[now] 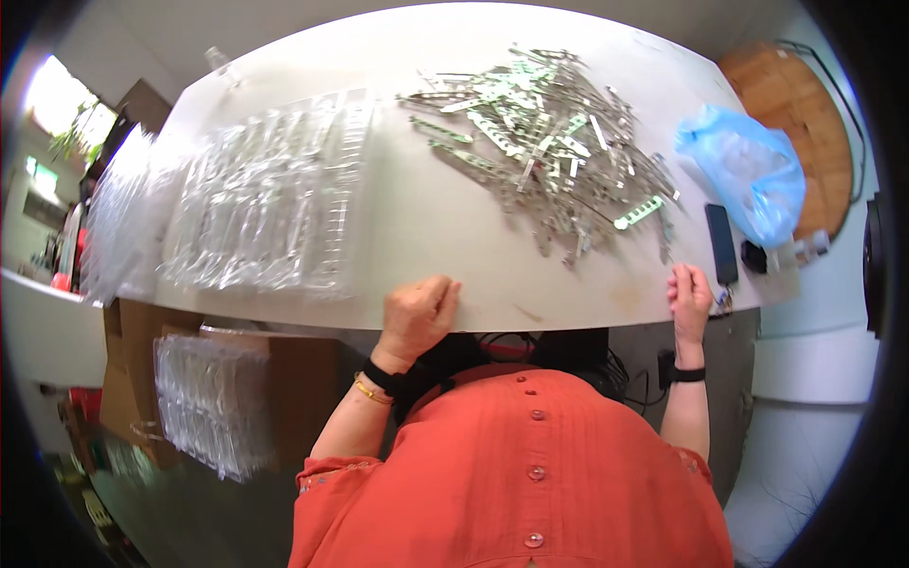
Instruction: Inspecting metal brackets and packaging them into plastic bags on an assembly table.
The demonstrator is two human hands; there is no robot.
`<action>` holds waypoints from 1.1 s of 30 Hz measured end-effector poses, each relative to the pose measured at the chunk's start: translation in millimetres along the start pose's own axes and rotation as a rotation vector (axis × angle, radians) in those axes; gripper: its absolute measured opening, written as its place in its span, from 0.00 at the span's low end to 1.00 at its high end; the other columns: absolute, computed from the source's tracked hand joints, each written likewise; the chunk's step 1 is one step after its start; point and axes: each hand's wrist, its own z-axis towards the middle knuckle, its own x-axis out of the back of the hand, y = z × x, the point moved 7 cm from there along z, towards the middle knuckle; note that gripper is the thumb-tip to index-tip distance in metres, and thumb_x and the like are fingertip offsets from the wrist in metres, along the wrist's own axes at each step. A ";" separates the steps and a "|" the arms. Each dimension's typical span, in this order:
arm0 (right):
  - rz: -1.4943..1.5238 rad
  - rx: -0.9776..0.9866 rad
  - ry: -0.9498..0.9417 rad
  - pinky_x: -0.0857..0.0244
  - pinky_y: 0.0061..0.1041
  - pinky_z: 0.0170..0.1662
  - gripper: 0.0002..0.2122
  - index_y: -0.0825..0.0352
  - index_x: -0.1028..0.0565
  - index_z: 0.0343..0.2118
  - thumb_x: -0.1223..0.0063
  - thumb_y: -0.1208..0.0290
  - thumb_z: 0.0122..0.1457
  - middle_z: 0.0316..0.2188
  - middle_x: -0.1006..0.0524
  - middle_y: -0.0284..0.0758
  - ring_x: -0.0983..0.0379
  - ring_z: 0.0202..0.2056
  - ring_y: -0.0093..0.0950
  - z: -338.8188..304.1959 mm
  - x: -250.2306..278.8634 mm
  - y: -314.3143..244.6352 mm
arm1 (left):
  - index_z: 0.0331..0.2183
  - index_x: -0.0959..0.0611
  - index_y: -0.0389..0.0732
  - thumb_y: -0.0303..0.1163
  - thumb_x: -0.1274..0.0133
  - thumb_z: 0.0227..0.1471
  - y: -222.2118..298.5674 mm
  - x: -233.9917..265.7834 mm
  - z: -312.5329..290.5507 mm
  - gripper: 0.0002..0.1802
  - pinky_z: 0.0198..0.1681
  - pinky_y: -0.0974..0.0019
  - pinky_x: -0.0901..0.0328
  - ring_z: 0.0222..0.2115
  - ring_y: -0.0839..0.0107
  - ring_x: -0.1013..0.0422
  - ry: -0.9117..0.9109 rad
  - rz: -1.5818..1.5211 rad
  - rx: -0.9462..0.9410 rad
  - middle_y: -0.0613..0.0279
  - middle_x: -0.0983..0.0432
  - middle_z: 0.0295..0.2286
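Observation:
My left hand (419, 310) rests as a loose fist at the table's near edge, with nothing showing in it. My right hand (689, 295) lies at the same edge further right, its fingers curled in and no object visible in them. Ahead of both hands spreads a tangled pile of thin metal strips (559, 151), some with pale green faces and rows of holes. One green strip (639, 213) lies at the pile's right side, beyond my right hand. Left of the pile sits a clear plastic tray (270, 199) with long moulded slots, apart from my left hand.
More clear plastic trays (128, 218) stand at the table's left end. A blue plastic bag (748, 170), a dark phone (721, 244) and a small black item (754, 257) lie at the right. Below the left edge, a cardboard box (298, 388) and wrapped clear trays (213, 402) stand. A round wooden stool (805, 123) is beyond.

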 end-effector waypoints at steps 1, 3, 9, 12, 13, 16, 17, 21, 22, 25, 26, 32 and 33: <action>0.013 -0.007 -0.016 0.46 0.10 0.19 0.08 0.64 0.22 0.36 0.46 0.65 0.66 0.25 0.25 0.25 0.35 0.20 0.09 0.0 -1.1 0.3 | 0.25 0.20 0.40 0.27 0.40 0.54 0.0 0.1 -0.1 0.06 0.19 0.61 0.39 0.14 0.61 0.33 0.011 0.008 -0.008 0.57 0.30 0.15; 0.013 -0.020 -0.052 0.44 0.10 0.20 0.08 0.64 0.22 0.37 0.45 0.65 0.66 0.25 0.24 0.26 0.34 0.21 0.10 0.1 -0.6 -0.8 | 0.25 0.21 0.40 0.28 0.40 0.54 -0.9 -2.5 -0.1 0.08 0.20 0.60 0.39 0.15 0.59 0.32 -0.005 -0.001 0.004 0.57 0.30 0.15; -0.012 -0.057 -0.146 0.39 0.10 0.23 0.08 0.64 0.22 0.39 0.44 0.64 0.66 0.27 0.23 0.27 0.30 0.24 0.11 -7.4 -15.1 -26.2 | 0.24 0.22 0.41 0.29 0.41 0.54 2.1 -2.3 1.8 0.09 0.20 0.59 0.38 0.16 0.57 0.32 -0.021 0.015 -0.001 0.58 0.30 0.16; -0.055 -0.024 -0.235 0.34 0.13 0.28 0.08 0.64 0.22 0.41 0.45 0.67 0.65 0.30 0.22 0.27 0.28 0.27 0.13 -13.1 -33.3 -42.2 | 0.24 0.23 0.41 0.29 0.41 0.54 1.9 -2.1 1.1 0.09 0.20 0.59 0.39 0.16 0.58 0.32 -0.020 0.004 0.001 0.58 0.30 0.16; -0.076 -0.010 -0.257 0.33 0.14 0.29 0.08 0.64 0.22 0.42 0.45 0.68 0.64 0.30 0.22 0.27 0.27 0.27 0.14 -14.7 -41.5 -49.0 | 0.23 0.23 0.41 0.29 0.41 0.54 2.5 -1.4 1.8 0.10 0.20 0.59 0.39 0.16 0.58 0.32 -0.015 0.005 -0.007 0.58 0.31 0.16; -0.154 0.041 -0.308 0.32 0.16 0.31 0.08 0.66 0.22 0.43 0.45 0.69 0.64 0.30 0.22 0.26 0.26 0.29 0.15 -18.5 -54.7 -69.3 | 0.23 0.24 0.41 0.28 0.41 0.54 3.5 -1.4 3.0 0.10 0.21 0.59 0.40 0.16 0.57 0.33 -0.019 0.015 -0.024 0.58 0.32 0.16; -0.171 0.058 -0.319 0.32 0.17 0.31 0.09 0.66 0.22 0.43 0.45 0.69 0.64 0.30 0.22 0.26 0.26 0.29 0.15 -18.3 -56.2 -73.8 | 0.23 0.24 0.41 0.28 0.41 0.54 4.0 -1.6 2.9 0.10 0.21 0.58 0.40 0.16 0.57 0.33 -0.024 0.022 -0.029 0.57 0.32 0.16; -0.205 0.068 -0.310 0.31 0.18 0.32 0.09 0.66 0.22 0.43 0.45 0.69 0.64 0.30 0.23 0.26 0.26 0.29 0.16 -12.8 -46.7 -81.7 | 0.22 0.25 0.41 0.27 0.42 0.54 5.7 -1.9 4.3 0.11 0.20 0.58 0.40 0.16 0.57 0.34 -0.020 0.013 -0.034 0.57 0.33 0.16; -0.197 0.067 -0.298 0.31 0.17 0.31 0.09 0.67 0.22 0.43 0.45 0.69 0.64 0.30 0.22 0.26 0.26 0.29 0.15 -10.1 -42.7 -78.5 | 0.22 0.25 0.41 0.27 0.42 0.54 5.0 -2.0 3.1 0.11 0.20 0.58 0.40 0.16 0.57 0.34 -0.028 0.017 -0.033 0.57 0.33 0.16; -0.224 0.067 -0.271 0.31 0.18 0.31 0.08 0.67 0.22 0.43 0.44 0.70 0.64 0.31 0.22 0.27 0.26 0.29 0.15 -6.5 -31.7 -74.4 | 0.23 0.25 0.40 0.27 0.42 0.55 4.2 -2.2 2.2 0.11 0.20 0.59 0.42 0.16 0.57 0.35 -0.029 0.002 -0.030 0.57 0.34 0.16; -0.212 0.065 -0.266 0.31 0.18 0.31 0.08 0.67 0.23 0.43 0.44 0.70 0.64 0.31 0.22 0.27 0.26 0.29 0.15 -4.4 -27.3 -72.8 | 0.23 0.25 0.39 0.26 0.43 0.55 4.5 -3.3 2.4 0.11 0.20 0.60 0.42 0.15 0.58 0.36 -0.021 -0.013 -0.028 0.56 0.34 0.16; -0.241 0.095 -0.206 0.30 0.17 0.31 0.08 0.68 0.23 0.43 0.44 0.71 0.64 0.32 0.21 0.28 0.25 0.30 0.16 8.9 1.4 -73.2 | 0.24 0.24 0.38 0.25 0.43 0.55 5.4 -3.1 2.8 0.09 0.20 0.61 0.43 0.15 0.59 0.38 -0.032 -0.005 -0.044 0.55 0.34 0.16; -0.250 0.110 -0.190 0.30 0.17 0.32 0.08 0.68 0.23 0.42 0.45 0.71 0.64 0.32 0.21 0.28 0.25 0.30 0.16 13.5 8.0 -74.1 | 0.24 0.24 0.38 0.25 0.43 0.55 5.8 -2.9 2.8 0.09 0.20 0.61 0.43 0.15 0.59 0.37 -0.030 0.000 -0.050 0.55 0.34 0.16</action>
